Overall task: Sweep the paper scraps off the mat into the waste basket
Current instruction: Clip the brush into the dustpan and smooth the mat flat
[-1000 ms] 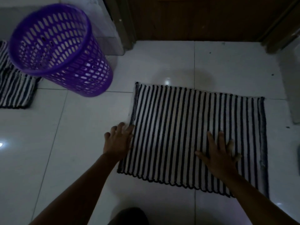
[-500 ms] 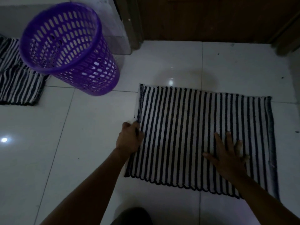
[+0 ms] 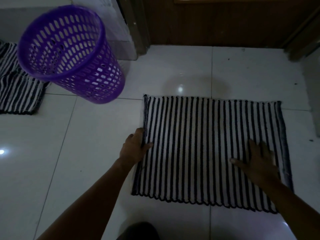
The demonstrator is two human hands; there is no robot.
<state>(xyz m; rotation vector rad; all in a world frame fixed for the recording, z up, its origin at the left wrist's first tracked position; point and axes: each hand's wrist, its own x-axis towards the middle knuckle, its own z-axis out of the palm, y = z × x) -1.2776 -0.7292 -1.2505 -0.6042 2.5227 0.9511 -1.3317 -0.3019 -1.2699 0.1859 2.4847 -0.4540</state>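
A black-and-white striped mat lies flat on the white tiled floor. My left hand grips the mat's left edge, thumb on top and fingers at the edge. Flat on the right part of the mat rests my right hand, fingers spread. A purple perforated waste basket stands at the upper left, apart from the mat. I see no paper scraps on the mat in this dim light.
A second striped mat lies at the far left, partly behind the basket. A wooden door and frame close off the far side. A wall edge is at the right. My knee shows at the bottom.
My left hand went from lying flat at the mat's left edge to curling round that edge. The right hand stays flat on the mat. The view shifted slightly.
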